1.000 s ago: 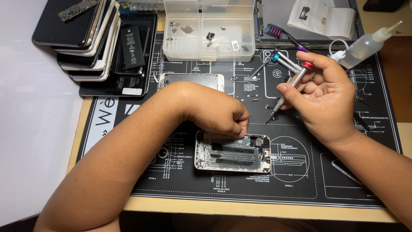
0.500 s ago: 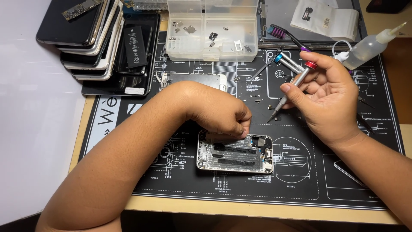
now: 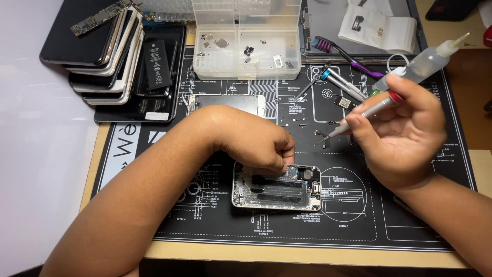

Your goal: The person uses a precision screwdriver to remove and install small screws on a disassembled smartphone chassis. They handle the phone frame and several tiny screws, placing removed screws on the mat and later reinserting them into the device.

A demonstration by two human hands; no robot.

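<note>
Phone repair workbench, printed repair mat [image 3: 410, 215], stacked phones [image 3: 97, 61], parts box [image 3: 246, 56]

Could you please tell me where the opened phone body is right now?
In the head view, the opened phone body lies low on the black repair mat, just left of centre, under the left hand's fingertips.

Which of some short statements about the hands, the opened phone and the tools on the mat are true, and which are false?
1. The right hand holds a screwdriver. True.
2. The left hand rests on the opened phone. True.
3. The screwdriver tip touches the phone. False: it hangs above the black mat, apart from the phone.
4. The clear parts box lies in front of the phone, near the person. False: it stands at the far edge.
5. Stacked phones lie at the far left. True.
</note>
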